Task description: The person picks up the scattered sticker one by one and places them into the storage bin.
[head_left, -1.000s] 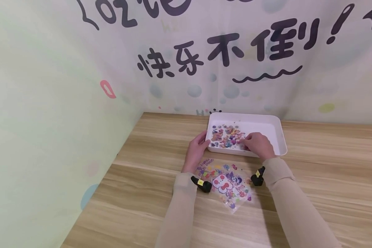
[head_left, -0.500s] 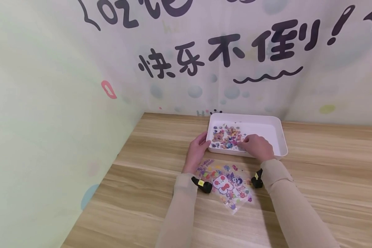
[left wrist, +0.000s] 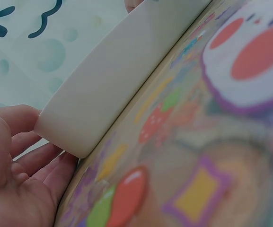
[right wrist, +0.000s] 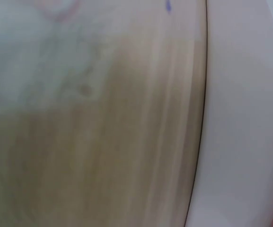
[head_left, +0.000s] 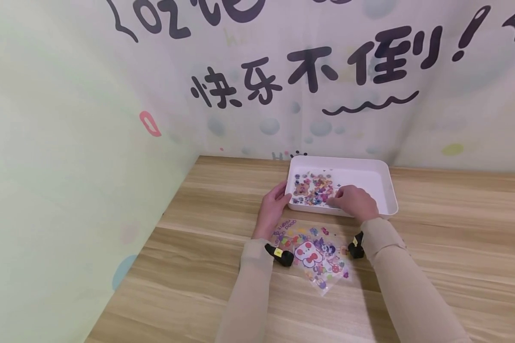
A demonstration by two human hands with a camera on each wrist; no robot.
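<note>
A white tray (head_left: 379, 183) stands at the back of the table, with small colourful sticker-like pieces (head_left: 313, 188) massed in its left half. My left hand (head_left: 271, 209) holds the tray's left end. In the left wrist view, this hand (left wrist: 25, 165) has its thumb at the rim and its fingers round the outer corner. My right hand (head_left: 357, 202) reaches over the tray's front wall, its thumb and fingers bunched at the right edge of the pieces. Whatever lies between those fingertips is hidden. The right wrist view shows mostly the tray's outer wall (right wrist: 240, 118).
A clear printed bag (head_left: 311, 255) with a white rabbit-like figure lies flat on the wooden table (head_left: 189, 276), in front of the tray and between my forearms. Behind the tray hangs a printed cloth (head_left: 257, 85), and a pale wall (head_left: 60, 166) rises at the left.
My right hand has shifted slightly left and inward among the pieces, whose right edge now lies a little further left. My left hand stays on the tray's left end.
</note>
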